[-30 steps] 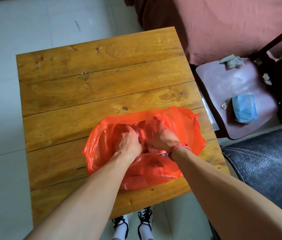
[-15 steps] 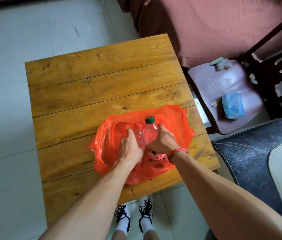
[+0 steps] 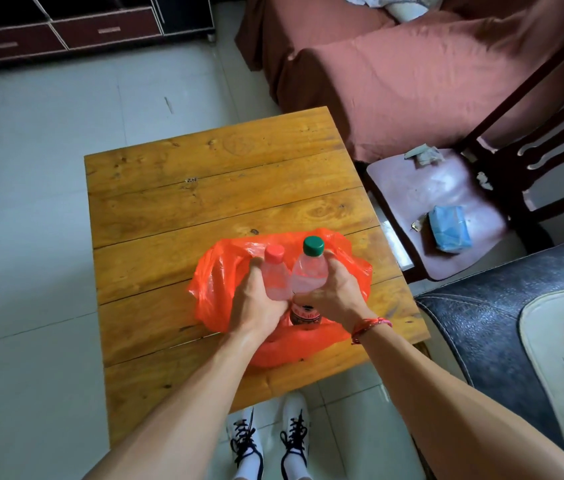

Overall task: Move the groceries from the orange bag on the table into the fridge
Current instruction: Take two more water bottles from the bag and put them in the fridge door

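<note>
An orange plastic bag lies crumpled on the near half of a wooden table. Two clear plastic bottles stand up out of it, side by side. My left hand grips the red-capped bottle round its body. My right hand grips the green-capped bottle, which has a dark red label low down. Both bottles' lower parts are hidden by my hands and the bag. No fridge is in view.
A wooden chair with a blue packet on its seat stands right of the table. A cloth-covered sofa is behind, a dark padded seat at near right, a low cabinet at far left. Tiled floor lies to the left.
My hands went from deep in the bag to lifting both bottles up out of it; the caps and upper bodies now rise above the bag's mouth. The camera has pulled back.
</note>
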The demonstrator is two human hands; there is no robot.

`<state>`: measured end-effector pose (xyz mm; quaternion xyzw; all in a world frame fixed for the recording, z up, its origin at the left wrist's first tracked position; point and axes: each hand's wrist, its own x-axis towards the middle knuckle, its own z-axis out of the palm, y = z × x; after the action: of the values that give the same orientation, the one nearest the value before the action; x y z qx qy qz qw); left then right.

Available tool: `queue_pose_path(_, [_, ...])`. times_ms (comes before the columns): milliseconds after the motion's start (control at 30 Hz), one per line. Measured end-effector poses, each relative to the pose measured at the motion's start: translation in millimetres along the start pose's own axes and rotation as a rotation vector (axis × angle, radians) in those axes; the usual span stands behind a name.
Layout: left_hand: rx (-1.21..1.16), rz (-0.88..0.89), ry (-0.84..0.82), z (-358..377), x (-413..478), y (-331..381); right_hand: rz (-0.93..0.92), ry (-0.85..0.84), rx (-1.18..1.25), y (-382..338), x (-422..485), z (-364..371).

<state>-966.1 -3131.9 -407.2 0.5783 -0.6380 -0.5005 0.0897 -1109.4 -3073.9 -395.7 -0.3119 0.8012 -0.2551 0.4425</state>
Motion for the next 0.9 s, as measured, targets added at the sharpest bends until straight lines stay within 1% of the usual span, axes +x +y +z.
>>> queue_pose_path(200, [-0.036,0.114,0.063,-58,-31,55,-0.133,0.066,0.045,-51,-36,-35])
queue_pose_path(400, [-0.271,0.256,0.076,-121,-63,109,-0.302,0.106,0.136,-107,-70,-74])
queue_pose_path(533, [-0.410,0.354,0.090,-164,-89,150,-0.434,0.094,0.212,-153,-108,-102])
queue_pose_path(700, [-0.412,0.520,0.035,-217,-133,200,-0.551,0.097,0.217,-209,-154,-136])
queue_pose_path(900, [-0.424,0.661,0.068,-264,-185,245,-0.675,0.161,0.194,-264,-210,-169])
